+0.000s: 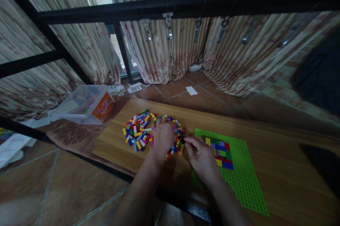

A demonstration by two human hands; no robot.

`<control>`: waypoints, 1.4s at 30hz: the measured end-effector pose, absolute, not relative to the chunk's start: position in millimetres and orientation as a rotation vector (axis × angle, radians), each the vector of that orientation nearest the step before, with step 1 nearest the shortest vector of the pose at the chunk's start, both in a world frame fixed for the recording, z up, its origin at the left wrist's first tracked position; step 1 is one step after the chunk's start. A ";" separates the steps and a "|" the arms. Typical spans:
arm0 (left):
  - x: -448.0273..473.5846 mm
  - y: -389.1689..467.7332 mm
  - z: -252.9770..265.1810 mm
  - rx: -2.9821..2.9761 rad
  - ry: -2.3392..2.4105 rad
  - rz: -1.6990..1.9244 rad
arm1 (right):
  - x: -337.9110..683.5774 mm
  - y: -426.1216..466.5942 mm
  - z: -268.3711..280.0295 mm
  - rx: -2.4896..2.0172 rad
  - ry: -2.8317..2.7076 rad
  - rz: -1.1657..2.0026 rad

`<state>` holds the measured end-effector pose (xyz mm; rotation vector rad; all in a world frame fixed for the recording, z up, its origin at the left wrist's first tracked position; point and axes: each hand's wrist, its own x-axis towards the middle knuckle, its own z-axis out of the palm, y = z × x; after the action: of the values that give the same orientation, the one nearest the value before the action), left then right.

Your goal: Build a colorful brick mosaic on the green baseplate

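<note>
Small brick patch [222,158] sat on green board [247,183], most of board bare; many loose bricks [138,134] lay spread on table [114,151]. Left hand [164,135] lay over loose bricks, grip hidden. Right hand [203,160] narrowed to pinch beside them; contents unclear.

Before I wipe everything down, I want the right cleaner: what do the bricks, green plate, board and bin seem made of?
Bricks: likely plastic, solid bright colours; too small to judge gloss.
Green plate: probably plastic, matt; one even colour, rows of studs.
Board: wood or laminate, satin; grain shows, can't tell which.
Bin: apparently clear plastic, smooth; see-through walls.
</note>
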<state>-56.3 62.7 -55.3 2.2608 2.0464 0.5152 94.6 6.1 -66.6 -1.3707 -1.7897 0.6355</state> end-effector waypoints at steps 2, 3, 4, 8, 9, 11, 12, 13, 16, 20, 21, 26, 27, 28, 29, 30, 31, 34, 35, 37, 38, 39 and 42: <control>-56.2 62.9 -55.8 2.250 2.037 0.514 | 96.4 4.5 -66.4 -1.361 -1.798 0.633; -56.0 63.0 -55.9 2.245 2.039 0.512 | 97.5 3.8 -66.6 -1.360 -1.801 0.629; -55.7 63.0 -55.9 2.242 2.045 0.509 | 98.7 3.2 -66.9 -1.360 -1.802 0.623; -54.0 62.6 -55.9 2.243 2.077 0.472 | 102.7 2.3 -68.2 -1.350 -1.801 0.603; -54.1 62.8 -55.5 2.239 2.086 0.464 | 103.5 2.3 -68.1 -1.344 -1.793 0.597; -55.1 63.6 -53.2 2.220 2.103 0.474 | 104.7 2.1 -66.9 -1.332 -1.769 0.585; -56.0 64.1 -51.2 2.211 2.101 0.499 | 105.2 1.8 -65.7 -1.328 -1.751 0.580; -56.8 64.5 -48.6 2.206 2.080 0.534 | 105.6 1.5 -64.2 -1.324 -1.730 0.576; -55.5 62.2 -39.5 2.137 1.878 0.673 | 107.2 0.3 -59.0 -1.322 -1.637 0.591; -38.1 44.2 -33.1 1.987 1.440 0.818 | 112.5 0.4 -55.6 -1.334 -1.398 0.755; -31.5 37.5 -33.0 1.976 1.337 0.838 | 115.2 0.6 -55.5 -1.328 -1.328 0.812; -1.1 12.8 -36.2 1.954 1.121 0.877 | 137.5 -2.3 -52.3 -1.302 -1.153 0.993; 3.7 11.3 -37.1 1.946 1.125 0.891 | 143.1 -3.8 -51.0 -1.313 -1.154 1.012; 8.0 10.8 -38.0 1.936 1.131 0.907 | 148.7 -5.5 -49.5 -1.323 -1.159 1.037; 12.1 10.9 -38.9 1.927 1.137 0.925 | 154.2 -7.2 -48.1 -1.327 -1.161 1.068; 16.0 11.4 -39.7 1.919 1.142 0.945 | 159.8 -8.9 -46.9 -1.326 -1.158 1.102; 19.6 12.1 -40.5 1.915 1.151 0.962 | 165.6 -10.4 -46.0 -1.324 -1.145 1.129; 27.6 14.2 -41.2 1.918 1.214 0.983 | 185.3 -13.9 -45.0 -1.357 -1.088 1.086; 29.0 15.0 -41.0 1.920 1.251 0.972 | 192.9 -14.7 -45.3 -1.390 -1.071 1.025; 30.2 16.7 -40.1 1.924 1.331 0.919 | 209.0 -16.3 -47.0 -1.477 -1.059 0.878; 30.2 17.6 -39.8 1.926 1.364 0.884 | 216.6 -17.2 -48.5 -1.523 -1.067 0.815; 30.2 18.5 -39.6 1.931 1.391 0.851 | 223.4 -18.1 -50.3 -1.562 -1.082 0.770; 30.7 20.5 -40.5 1.957 1.442 0.780 | 234.5 -20.9 -57.2 -1.607 -1.141 0.735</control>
<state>30.7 20.5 -40.5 1.9565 1.4420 0.7802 234.5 -20.9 -57.2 -1.6069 -1.1410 0.7353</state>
